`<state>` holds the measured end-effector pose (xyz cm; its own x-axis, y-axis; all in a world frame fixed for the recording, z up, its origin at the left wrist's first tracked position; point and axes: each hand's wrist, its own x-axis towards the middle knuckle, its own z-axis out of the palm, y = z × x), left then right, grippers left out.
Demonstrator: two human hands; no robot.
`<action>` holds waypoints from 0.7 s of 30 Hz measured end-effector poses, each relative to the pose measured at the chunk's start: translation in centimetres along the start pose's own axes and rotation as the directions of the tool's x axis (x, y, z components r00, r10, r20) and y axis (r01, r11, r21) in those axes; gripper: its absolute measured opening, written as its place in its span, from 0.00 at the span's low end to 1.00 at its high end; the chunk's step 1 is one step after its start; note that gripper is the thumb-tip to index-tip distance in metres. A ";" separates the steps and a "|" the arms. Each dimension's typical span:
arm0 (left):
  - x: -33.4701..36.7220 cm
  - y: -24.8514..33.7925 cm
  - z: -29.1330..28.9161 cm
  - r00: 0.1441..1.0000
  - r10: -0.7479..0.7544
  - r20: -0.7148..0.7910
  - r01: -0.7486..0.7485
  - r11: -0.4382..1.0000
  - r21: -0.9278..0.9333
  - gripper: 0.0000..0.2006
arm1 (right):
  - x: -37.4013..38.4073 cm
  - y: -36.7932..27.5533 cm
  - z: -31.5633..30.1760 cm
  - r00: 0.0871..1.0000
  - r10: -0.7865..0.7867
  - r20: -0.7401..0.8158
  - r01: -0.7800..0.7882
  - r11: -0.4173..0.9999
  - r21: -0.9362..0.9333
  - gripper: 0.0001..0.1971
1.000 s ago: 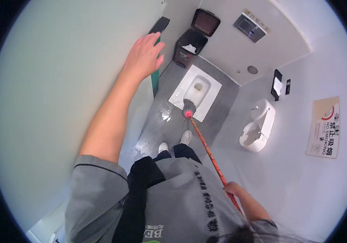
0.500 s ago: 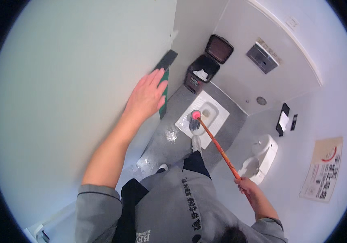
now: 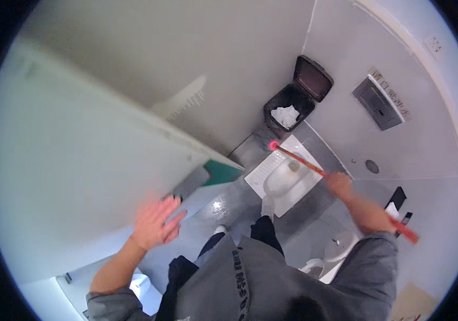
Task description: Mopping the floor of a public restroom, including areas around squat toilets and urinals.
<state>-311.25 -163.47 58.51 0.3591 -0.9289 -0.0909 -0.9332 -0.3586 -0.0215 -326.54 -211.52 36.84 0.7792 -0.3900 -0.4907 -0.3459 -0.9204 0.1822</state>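
My right hand (image 3: 340,184) is closed around the orange-red handle of a mop (image 3: 301,160), its upper end slanting out past my forearm. A pink collar joins the handle to a dark grey mop head, which lies on the floor between the squat toilet (image 3: 282,207) and the black trash bin (image 3: 272,115). The bin's lid is up, with white paper inside. My left hand (image 3: 157,222), slightly blurred, has its fingers spread at the pale door (image 3: 90,171), near a dark plate and a green patch; I cannot tell whether it touches.
A white basin-like fixture (image 3: 342,251) stands at lower right, near a black paper holder (image 3: 396,199) on the wall. Behind the toilet, a metal panel (image 3: 380,104) is set in the wall. The grey floor (image 3: 215,208) shines wet beside my feet.
The door has swung toward me, with my left hand moving nearer and lower. My right hand has moved forward, carrying the mop head off the toilet's left side to the floor by the bin.
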 end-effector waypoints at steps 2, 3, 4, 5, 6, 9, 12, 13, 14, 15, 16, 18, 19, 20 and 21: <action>-0.9 0.8 0.4 0.999 0.043 0.015 -0.043 0.999 0.003 0.25 | 3.3 3.9 -0.7 0.898 -0.413 0.150 0.437 0.875 -0.208 0.12; -1.2 1.6 0.3 0.994 0.109 -0.022 -0.109 0.994 0.014 0.21 | 4.9 4.3 -1.9 0.884 -0.437 0.165 0.464 0.863 -0.199 0.12; -1.8 2.2 0.4 0.983 0.175 -0.056 -0.173 0.984 0.028 0.17 | 6.3 4.0 -3.3 0.901 -0.356 0.246 0.389 0.916 -0.099 0.13; -3.4 2.4 1.6 0.987 0.156 -0.037 -0.155 0.988 0.016 0.17 | 7.1 3.6 -4.2 0.901 -0.275 0.336 0.297 0.955 -0.015 0.14; -5.9 2.7 2.5 0.938 0.330 0.101 -0.345 0.908 0.236 0.17 | 8.3 2.6 -4.8 0.883 -0.324 0.340 0.347 0.938 -0.008 0.14; -8.2 4.0 4.1 0.871 0.411 0.270 -0.487 0.795 0.362 0.18 | 11.8 -0.2 -5.8 0.887 -0.300 0.351 0.295 0.953 0.070 0.16; -9.6 5.8 3.3 0.901 0.315 0.299 -0.410 0.843 0.347 0.18 | 15.4 -3.7 -5.2 0.814 -0.325 0.482 0.311 0.944 0.111 0.18; -9.9 6.0 3.0 0.906 0.294 0.304 -0.394 0.848 0.354 0.18 | 16.3 -4.1 -4.0 0.788 -0.386 0.480 0.382 0.918 0.112 0.18; -10.4 6.3 2.5 0.911 0.263 0.318 -0.370 0.861 0.348 0.18 | 17.2 -5.2 -3.5 0.745 -0.455 0.488 0.463 0.879 0.113 0.17; -11.2 7.2 2.0 0.917 0.221 0.333 -0.336 0.877 0.343 0.17 | 15.3 -7.7 -8.1 0.734 -0.488 0.473 0.472 0.867 0.161 0.20; -11.8 8.1 1.5 0.920 0.180 0.347 -0.302 0.890 0.340 0.17 | 15.6 -10.0 -8.2 0.715 -0.516 0.472 0.508 0.847 0.155 0.20; -12.6 8.9 0.9 0.924 0.121 0.362 -0.253 0.904 0.345 0.17 | 16.3 -13.8 -6.9 0.683 -0.556 0.474 0.474 0.831 0.292 0.20; -13.0 9.2 0.6 0.925 0.095 0.368 -0.231 0.909 0.347 0.17 | 16.9 -16.1 -5.4 0.651 -0.588 0.480 0.509 0.807 0.298 0.19; -13.3 9.5 0.3 0.925 0.071 0.374 -0.212 0.912 0.350 0.17 | 17.3 -18.6 -3.8 0.620 -0.619 0.483 0.542 0.782 0.307 0.18; -13.6 9.7 0.0 0.923 0.044 0.382 -0.191 0.915 0.356 0.17 | 16.8 -21.4 -3.6 0.555 -0.696 0.456 0.627 0.710 0.320 0.17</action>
<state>-325.20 -154.35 59.55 0.2853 -0.8379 -0.4653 -0.9268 -0.1174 -0.3568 -304.20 -198.44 27.75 0.4350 0.4366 -0.7875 0.0755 -0.8892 -0.4512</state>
